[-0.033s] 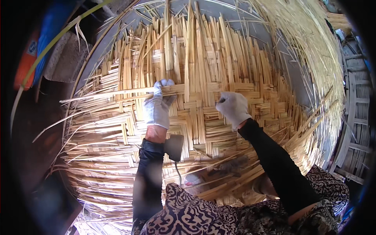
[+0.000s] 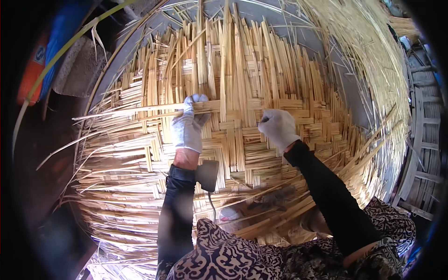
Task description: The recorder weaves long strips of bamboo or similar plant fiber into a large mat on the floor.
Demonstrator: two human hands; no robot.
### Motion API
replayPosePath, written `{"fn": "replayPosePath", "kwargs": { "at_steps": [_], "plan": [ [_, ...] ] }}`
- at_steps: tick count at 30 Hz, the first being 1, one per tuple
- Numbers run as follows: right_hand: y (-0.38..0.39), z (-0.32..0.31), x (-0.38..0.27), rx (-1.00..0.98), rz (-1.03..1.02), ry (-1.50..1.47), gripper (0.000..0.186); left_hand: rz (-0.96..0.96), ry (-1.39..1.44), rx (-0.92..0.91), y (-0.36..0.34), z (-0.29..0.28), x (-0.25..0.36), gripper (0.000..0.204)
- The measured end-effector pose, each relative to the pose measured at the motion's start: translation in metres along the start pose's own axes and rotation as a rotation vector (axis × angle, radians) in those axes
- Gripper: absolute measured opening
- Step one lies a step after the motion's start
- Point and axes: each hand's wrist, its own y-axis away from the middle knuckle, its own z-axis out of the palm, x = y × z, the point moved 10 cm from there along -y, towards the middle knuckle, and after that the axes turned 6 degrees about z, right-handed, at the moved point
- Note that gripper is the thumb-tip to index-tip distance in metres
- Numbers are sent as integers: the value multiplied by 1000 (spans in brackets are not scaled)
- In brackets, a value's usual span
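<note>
My left hand (image 2: 190, 121), in a white glove, grips long pale horizontal strips (image 2: 140, 108) of split cane or reed over a woven mat (image 2: 317, 114), its thumb and fingers round them. My right hand (image 2: 276, 127), also gloved, is closed in a fist just right of the middle, on the mat beside the crossing strips; whether anything is inside it is hidden. Upright loose strips (image 2: 226, 56) stick out toward the far edge. A dark grey flat object (image 2: 209, 175) with a thin handle or cord lies by my left wrist.
Pale loose straw (image 2: 382, 56) heaps along the right side, beside a slatted wooden frame (image 2: 424, 135). At the upper left are a concrete block (image 2: 77, 67), an orange object (image 2: 32, 79) and blue plastic (image 2: 60, 32). Grey ground (image 2: 350, 88) shows past the mat's ragged edge.
</note>
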Motion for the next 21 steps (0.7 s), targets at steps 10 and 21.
{"fn": "replayPosePath", "kwargs": {
  "at_steps": [10, 21],
  "plan": [
    [-21, 7, -15, 0, -9, 39, 14, 53, 6, -31, 4, -2, 5, 20],
    [-88, 9, -42, -706, 68, -713, 15, 94, 10, -61, 22, 16, 23, 22]
  ]
}}
